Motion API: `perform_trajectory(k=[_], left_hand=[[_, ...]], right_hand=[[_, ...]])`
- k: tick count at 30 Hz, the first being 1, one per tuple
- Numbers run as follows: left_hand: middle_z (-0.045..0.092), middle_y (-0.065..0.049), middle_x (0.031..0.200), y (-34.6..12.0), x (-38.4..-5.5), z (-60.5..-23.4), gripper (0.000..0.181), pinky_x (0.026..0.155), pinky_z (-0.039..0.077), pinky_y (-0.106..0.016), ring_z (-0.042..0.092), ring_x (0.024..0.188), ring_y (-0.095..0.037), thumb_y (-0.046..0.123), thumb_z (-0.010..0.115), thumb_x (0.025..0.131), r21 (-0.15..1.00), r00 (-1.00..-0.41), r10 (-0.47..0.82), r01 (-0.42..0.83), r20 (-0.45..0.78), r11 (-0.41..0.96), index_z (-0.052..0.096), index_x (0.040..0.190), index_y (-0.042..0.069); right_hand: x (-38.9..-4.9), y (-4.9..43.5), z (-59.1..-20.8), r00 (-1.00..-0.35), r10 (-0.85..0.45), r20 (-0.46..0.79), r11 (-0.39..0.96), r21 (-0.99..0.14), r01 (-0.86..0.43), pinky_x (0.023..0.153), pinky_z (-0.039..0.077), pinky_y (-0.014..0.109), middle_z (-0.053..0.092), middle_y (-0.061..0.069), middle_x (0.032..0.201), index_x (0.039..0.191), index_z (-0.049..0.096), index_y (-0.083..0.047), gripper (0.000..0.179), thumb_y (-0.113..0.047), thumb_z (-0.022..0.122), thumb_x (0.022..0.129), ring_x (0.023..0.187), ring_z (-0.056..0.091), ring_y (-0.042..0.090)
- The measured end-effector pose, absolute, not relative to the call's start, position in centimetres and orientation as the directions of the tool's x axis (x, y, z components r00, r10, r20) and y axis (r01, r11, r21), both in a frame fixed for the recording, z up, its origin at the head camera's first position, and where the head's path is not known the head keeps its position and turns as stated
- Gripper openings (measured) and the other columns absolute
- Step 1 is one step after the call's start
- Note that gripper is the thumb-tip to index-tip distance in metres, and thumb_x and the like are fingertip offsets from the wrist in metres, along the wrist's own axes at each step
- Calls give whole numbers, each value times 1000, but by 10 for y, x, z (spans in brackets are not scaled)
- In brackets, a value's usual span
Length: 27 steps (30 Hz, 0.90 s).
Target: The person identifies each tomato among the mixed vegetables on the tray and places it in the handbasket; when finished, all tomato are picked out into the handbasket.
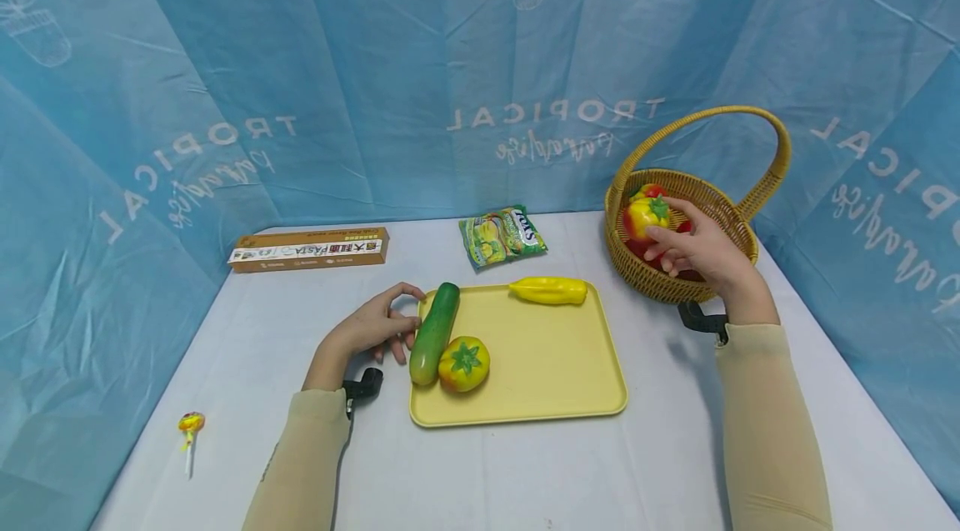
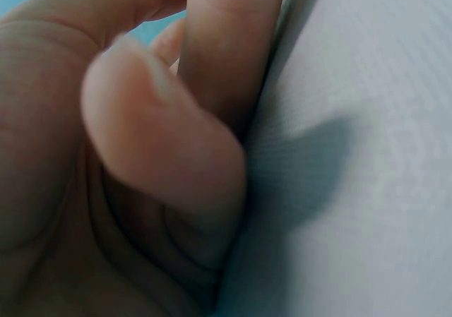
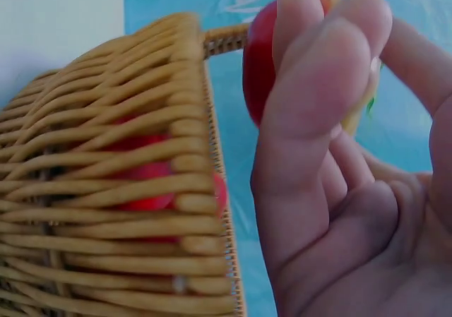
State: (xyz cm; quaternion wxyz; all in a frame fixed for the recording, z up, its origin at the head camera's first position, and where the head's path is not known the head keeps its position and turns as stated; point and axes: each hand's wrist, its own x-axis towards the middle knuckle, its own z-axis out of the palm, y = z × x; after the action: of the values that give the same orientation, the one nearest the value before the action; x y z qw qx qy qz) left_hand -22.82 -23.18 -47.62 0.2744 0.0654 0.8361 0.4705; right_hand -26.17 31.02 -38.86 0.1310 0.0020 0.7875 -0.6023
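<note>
In the head view my right hand [image 1: 697,247] holds a yellow-red fruit with a green star-shaped top [image 1: 643,218] between thumb and fingers, over the wicker basket [image 1: 663,288]. Its red side [image 3: 260,63] shows behind the fingers in the right wrist view, above the basket rim. More red fruit lies inside the basket, partly hidden. Loosely bent, my left hand [image 1: 371,327] rests by the left edge of the yellow tray [image 1: 540,364], beside a green cucumber [image 1: 435,335]. Nothing is in its fingers in the left wrist view. A similar yellow fruit [image 1: 464,364] sits right of the cucumber.
A yellow banana-shaped item [image 1: 549,291] lies along the tray's far edge. Behind the tray is a green snack bag [image 1: 502,237]. A pasta box [image 1: 309,249] stands at the back left, and a lollipop [image 1: 191,431] lies at the front left. Blue cloth hangs behind the table.
</note>
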Motion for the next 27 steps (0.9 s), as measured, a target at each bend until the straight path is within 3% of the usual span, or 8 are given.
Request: perform_trajectory(k=[11,20,27], left_hand=[[75,-7,77,-232,-229,-480,47,44,48,-24,74,56,-20,27,63,104,829,-838,381,-140,-391,542,44,147,24],[75,-8,77,-233,-229,-479,50,45,48,-24,73,56,-19,29,63,105,828,-836,390,-128,-387,546,42,150,21],[75,-8,78,-232,-228,-478,50,44,48,-24,73,56,-20,28,63,104,826,-840,379,-135,-388,547,42,150,21]], right_hand=[[-266,309,-398,-963,-64,-261,363,-905,221,65,61,28,78,-3,83,171,2,-16,99,-48,66,103,60,65,13],[-266,308,-398,-966,-53,-251,364,-906,216,64,61,27,78,-4,83,171,8,-16,93,-44,65,104,59,66,14],[-267,309,-400,-973,-47,-224,355,-915,194,66,62,29,78,-4,83,171,14,-17,95,-52,67,101,59,66,13]])
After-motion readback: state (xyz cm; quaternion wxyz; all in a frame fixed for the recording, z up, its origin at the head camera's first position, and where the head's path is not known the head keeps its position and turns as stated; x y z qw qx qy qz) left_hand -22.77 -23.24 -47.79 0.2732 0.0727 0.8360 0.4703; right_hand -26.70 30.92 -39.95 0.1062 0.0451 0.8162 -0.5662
